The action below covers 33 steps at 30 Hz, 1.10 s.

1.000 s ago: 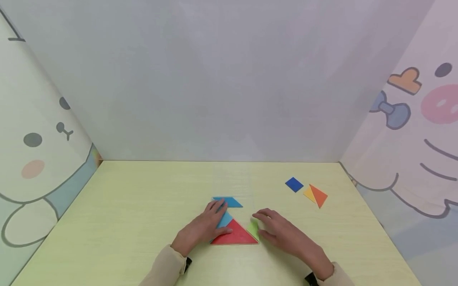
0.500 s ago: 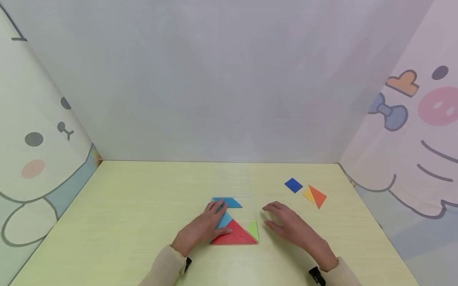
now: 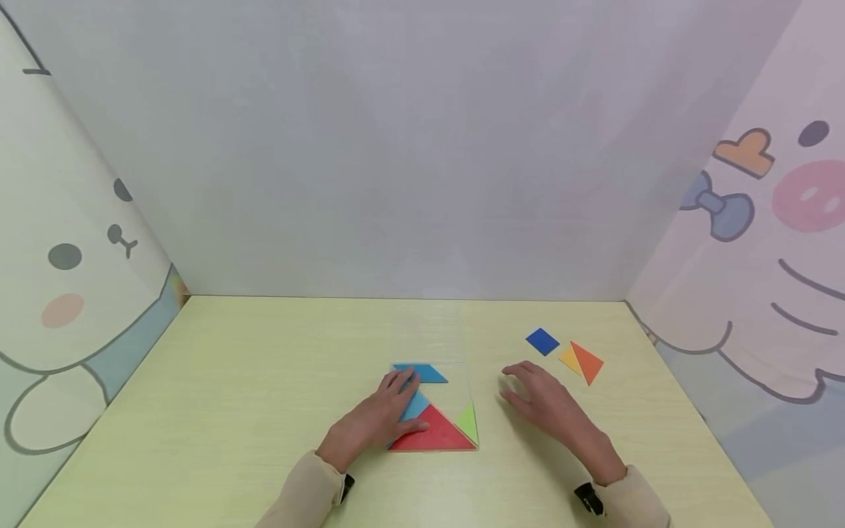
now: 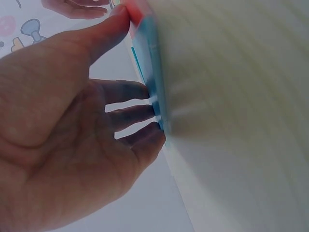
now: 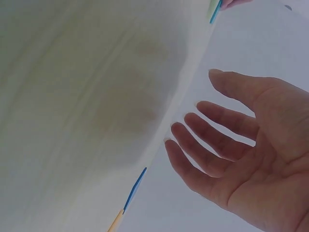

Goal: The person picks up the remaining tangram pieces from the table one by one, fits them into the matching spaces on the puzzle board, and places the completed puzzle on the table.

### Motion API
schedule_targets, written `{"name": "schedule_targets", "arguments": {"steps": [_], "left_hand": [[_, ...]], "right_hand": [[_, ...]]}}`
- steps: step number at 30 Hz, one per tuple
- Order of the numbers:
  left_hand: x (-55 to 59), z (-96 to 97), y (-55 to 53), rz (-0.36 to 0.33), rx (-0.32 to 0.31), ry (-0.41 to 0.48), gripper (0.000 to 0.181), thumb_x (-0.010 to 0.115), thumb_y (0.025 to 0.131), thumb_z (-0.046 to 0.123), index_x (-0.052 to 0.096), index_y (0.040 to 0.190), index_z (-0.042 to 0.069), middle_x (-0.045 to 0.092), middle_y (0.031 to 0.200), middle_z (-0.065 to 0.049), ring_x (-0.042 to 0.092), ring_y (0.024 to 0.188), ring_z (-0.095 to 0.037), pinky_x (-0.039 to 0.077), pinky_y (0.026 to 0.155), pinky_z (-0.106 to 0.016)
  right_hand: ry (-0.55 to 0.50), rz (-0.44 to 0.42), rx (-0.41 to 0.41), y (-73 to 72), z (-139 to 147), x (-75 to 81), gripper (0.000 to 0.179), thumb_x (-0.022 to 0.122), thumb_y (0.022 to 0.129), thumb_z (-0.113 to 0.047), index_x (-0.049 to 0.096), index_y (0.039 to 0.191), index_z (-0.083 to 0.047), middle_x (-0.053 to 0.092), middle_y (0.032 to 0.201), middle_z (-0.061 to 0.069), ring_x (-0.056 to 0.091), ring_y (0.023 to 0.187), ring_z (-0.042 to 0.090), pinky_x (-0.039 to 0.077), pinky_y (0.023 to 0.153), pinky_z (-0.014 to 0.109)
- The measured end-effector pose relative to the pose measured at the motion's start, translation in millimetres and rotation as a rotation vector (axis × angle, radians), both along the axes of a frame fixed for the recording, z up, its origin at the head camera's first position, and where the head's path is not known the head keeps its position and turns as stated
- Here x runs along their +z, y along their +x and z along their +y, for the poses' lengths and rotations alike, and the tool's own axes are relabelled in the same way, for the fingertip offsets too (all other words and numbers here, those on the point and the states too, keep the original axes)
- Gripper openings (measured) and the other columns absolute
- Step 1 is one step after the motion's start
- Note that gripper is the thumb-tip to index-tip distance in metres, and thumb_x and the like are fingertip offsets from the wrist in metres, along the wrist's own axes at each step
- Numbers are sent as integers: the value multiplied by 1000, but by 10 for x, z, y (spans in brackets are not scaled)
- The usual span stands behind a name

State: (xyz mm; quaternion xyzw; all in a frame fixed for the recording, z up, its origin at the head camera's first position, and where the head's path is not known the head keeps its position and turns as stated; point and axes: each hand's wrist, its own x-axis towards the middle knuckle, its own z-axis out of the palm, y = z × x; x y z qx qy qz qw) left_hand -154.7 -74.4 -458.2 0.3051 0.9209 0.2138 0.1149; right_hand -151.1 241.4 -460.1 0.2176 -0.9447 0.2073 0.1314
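Note:
My left hand (image 3: 375, 418) lies flat over several tangram pieces, its fingers straight and spread. Its thumb touches the large red triangle (image 3: 439, 434), while the other fingers cover much of a light blue piece (image 3: 414, 405) and the left end of a blue parallelogram (image 3: 429, 374). In the left wrist view, the thumb and fingertips press along the red and blue pieces (image 4: 155, 67). A small green triangle (image 3: 469, 424) sits against the red triangle's right side. My right hand (image 3: 553, 405) hovers right of these pieces, fingers loosely bent, holding nothing.
At the back right lie a dark blue square (image 3: 543, 342), a yellow piece (image 3: 571, 359) and an orange triangle (image 3: 587, 362), the last two side by side. A faint transparent outlined sheet (image 3: 429, 334) extends behind the parallelogram. Walls bound the table (image 3: 264, 367) behind and at the sides.
My right hand has left the green triangle and moved right and slightly away from me, toward the loose pieces. The green triangle stays beside the red one. The left hand has not moved.

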Motion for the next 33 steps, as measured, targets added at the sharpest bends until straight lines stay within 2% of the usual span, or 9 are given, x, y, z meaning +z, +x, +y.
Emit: {"name": "schedule_targets", "arguments": {"steps": [8, 13, 19, 26, 33], "left_hand": [[23, 9, -4, 2, -4, -9, 79, 69, 99, 38, 37, 155, -7, 31, 162, -23, 28, 148, -44, 43, 111, -53], [32, 14, -3, 2, -4, -14, 79, 70, 99, 38, 36, 155, -6, 30, 162, -22, 29, 148, -42, 44, 111, -52], [23, 13, -4, 3, -2, -20, 78, 70, 99, 37, 37, 155, -6, 31, 162, -22, 29, 148, -42, 44, 110, -51], [14, 13, -4, 16, -2, -32, 78, 69, 99, 38, 37, 155, -6, 32, 162, -22, 30, 148, -42, 44, 111, -51], [7, 18, -10, 28, 1, -57, 78, 68, 100, 39, 37, 155, -6, 32, 162, -21, 30, 148, -40, 45, 111, -49]], "right_hand": [[-20, -24, -91, -76, 79, 13, 29, 82, 87, -9, 72, 112, 2, 71, 108, 15, 68, 99, 31, 59, 85, 48], [-29, 13, -111, -108, 121, 20, 27, 82, 87, -9, 72, 110, 2, 72, 106, 15, 68, 99, 33, 58, 84, 50], [-38, -9, -146, -140, 158, 25, 28, 80, 89, -7, 70, 111, 5, 70, 109, 19, 67, 102, 37, 58, 86, 52], [-39, 26, -177, -204, 227, 27, 29, 80, 88, -5, 69, 110, 10, 68, 106, 24, 67, 99, 40, 58, 82, 53], [-47, -5, -205, -294, 290, 36, 30, 78, 89, -4, 67, 111, 15, 68, 106, 29, 66, 99, 44, 57, 84, 56]]}}
